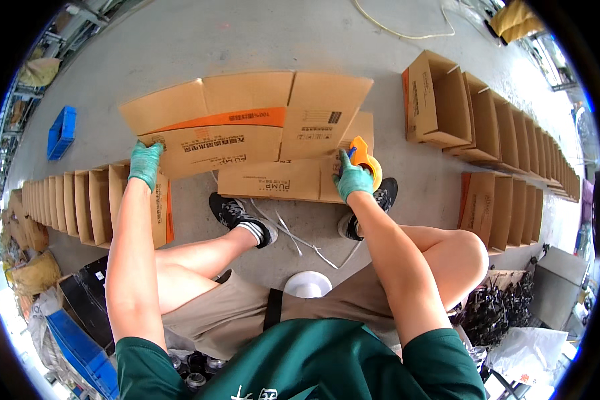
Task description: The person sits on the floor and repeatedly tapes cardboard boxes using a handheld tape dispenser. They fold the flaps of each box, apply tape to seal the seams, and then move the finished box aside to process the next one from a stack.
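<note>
A flattened cardboard box (227, 143) with an orange stripe is lifted in front of me, tilted, its flaps toward the far side. My left hand (145, 164), in a green glove, grips its near left corner. In my gloved right hand (353, 180) is a yellow-orange tape dispenser (362, 155) with a tape roll, beside the lifted box's right edge. Under it, more flat cardboard (267, 183) lies on the floor between my shoes. My right fingers are partly hidden around the dispenser.
Rows of opened boxes stand at the left (83, 203), far right (440, 100) and near right (490, 207). White straps (290, 233) lie between my feet. A blue crate (61, 133) sits far left; black parts (497, 307) are piled at the near right. A pale hose (407, 33) crosses the far floor.
</note>
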